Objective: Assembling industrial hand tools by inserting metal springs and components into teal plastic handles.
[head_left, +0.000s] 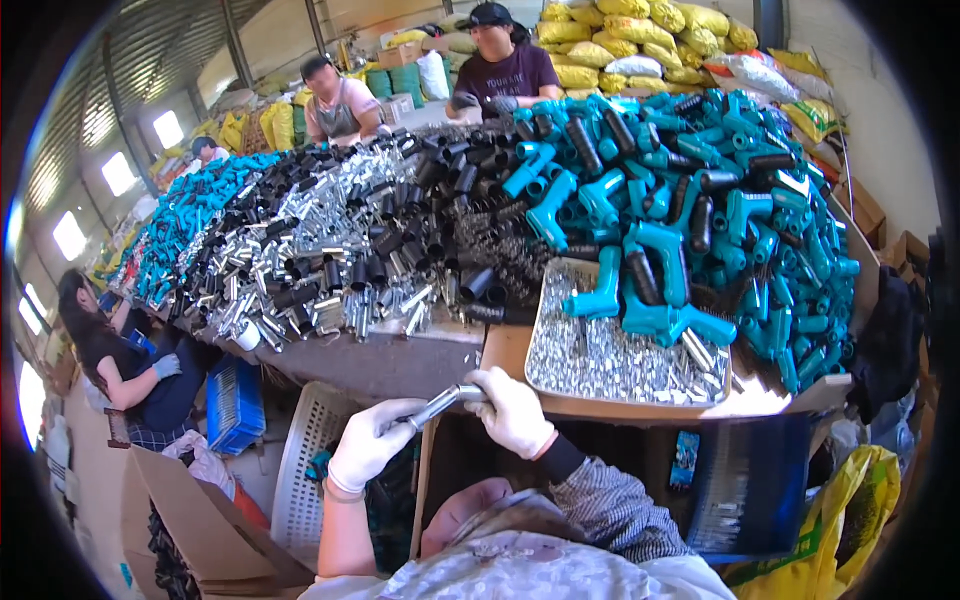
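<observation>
My left hand (372,445), in a white glove, is closed around one end of a shiny metal tube (436,403). My right hand (515,415), gloved too, grips the other end, so the tube lies slanted between them in front of the table edge. Just beyond the hands is a pale tray (533,352) of small silver metal parts, with several teal pistol-shaped plastic housings (600,290) lying across it. A large heap of such housings with black parts rises behind the tray at the right. Loose metal tubes (415,318) and black plastic sleeves (477,284) are piled at the left.
Below the table edge stand a white perforated basket (300,490), an open cardboard box (190,510) and a blue crate (236,400). A dark blue crate (745,490) and a yellow sack (850,520) are at the lower right. Several people sit around the table.
</observation>
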`<state>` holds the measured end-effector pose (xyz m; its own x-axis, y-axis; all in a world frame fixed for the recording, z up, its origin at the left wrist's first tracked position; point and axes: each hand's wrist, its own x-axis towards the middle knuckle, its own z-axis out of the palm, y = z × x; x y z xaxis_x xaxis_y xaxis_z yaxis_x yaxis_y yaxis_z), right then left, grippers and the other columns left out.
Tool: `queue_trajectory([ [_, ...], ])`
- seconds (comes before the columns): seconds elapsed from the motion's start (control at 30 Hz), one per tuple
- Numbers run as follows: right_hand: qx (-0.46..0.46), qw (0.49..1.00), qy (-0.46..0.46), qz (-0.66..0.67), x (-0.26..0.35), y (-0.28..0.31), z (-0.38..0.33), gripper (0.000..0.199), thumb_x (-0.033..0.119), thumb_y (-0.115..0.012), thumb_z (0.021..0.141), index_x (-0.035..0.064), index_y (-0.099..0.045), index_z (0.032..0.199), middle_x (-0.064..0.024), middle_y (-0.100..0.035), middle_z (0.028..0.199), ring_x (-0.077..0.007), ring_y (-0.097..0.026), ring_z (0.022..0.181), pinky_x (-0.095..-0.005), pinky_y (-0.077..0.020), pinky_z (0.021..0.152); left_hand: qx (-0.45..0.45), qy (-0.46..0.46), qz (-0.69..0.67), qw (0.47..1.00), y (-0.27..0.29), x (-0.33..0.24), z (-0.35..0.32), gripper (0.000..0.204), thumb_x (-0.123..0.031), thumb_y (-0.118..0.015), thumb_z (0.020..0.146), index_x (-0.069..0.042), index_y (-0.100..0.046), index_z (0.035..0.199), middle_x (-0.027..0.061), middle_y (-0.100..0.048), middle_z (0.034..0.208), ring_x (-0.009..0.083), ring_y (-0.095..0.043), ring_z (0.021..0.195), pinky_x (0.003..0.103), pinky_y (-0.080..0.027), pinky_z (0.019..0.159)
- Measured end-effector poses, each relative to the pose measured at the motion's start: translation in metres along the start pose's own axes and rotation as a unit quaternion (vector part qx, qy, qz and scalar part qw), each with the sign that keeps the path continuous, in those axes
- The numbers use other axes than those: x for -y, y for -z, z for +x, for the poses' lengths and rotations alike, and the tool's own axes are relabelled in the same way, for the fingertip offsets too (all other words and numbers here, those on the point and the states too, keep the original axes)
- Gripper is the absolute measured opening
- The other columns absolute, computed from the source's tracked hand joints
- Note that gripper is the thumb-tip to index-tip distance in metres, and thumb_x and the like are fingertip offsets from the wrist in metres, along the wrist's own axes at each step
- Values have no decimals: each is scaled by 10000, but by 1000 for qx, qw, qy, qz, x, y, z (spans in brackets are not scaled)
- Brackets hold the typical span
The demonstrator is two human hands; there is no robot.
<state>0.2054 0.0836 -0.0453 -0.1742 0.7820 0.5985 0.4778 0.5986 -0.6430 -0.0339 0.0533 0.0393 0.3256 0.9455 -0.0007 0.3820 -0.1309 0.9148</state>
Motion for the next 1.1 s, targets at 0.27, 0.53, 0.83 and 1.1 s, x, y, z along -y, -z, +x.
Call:
queue_trajectory([
  [0.27, 126, 992, 7, 27, 26, 14, -62, 356, 149, -758, 809, 76, -650, 1141, -108, -644, 934, -303, -669, 848, -396, -539, 731, 75, -92, 159, 980, -34, -9, -12, 286, -71, -698, 871, 1, -720, 1147, 150, -723, 983, 241, -722, 842, 321, -563, 749],
  [0.53, 122, 765, -305, 554, 29, 22, -117, 522, 516, -745, 911, 53, -605, 1105, 30, -500, 796, -52, -428, 663, -213, -334, 568, 113, -178, 33, 977, -110, 33, -8, 458, -98, -697, 911, 45, -558, 1323, 119, -624, 1247, 216, -611, 1160, 346, -488, 992],
  [0.83, 134, 739, -306, 584, 28, 22, -124, 519, 487, -712, 944, 53, -574, 1194, 27, -504, 823, -65, -434, 655, -225, -327, 554, 160, -146, -70, 974, -106, 44, 4, 475, -360, -692, 962, 27, -645, 1233, 150, -633, 1243, 254, -616, 1149, 368, -474, 1013],
  [1.1, 5, 935, -176, 309, 55, 94, -47, 384, 149, -698, 878, -5, -616, 1220, -42, -669, 930, -136, -614, 844, -319, -510, 776, -247, -259, 105, 928, -49, 71, 128, 190, -87, -646, 917, 3, -714, 1069, 168, -712, 1056, 317, -683, 1005, 382, -524, 926],
])
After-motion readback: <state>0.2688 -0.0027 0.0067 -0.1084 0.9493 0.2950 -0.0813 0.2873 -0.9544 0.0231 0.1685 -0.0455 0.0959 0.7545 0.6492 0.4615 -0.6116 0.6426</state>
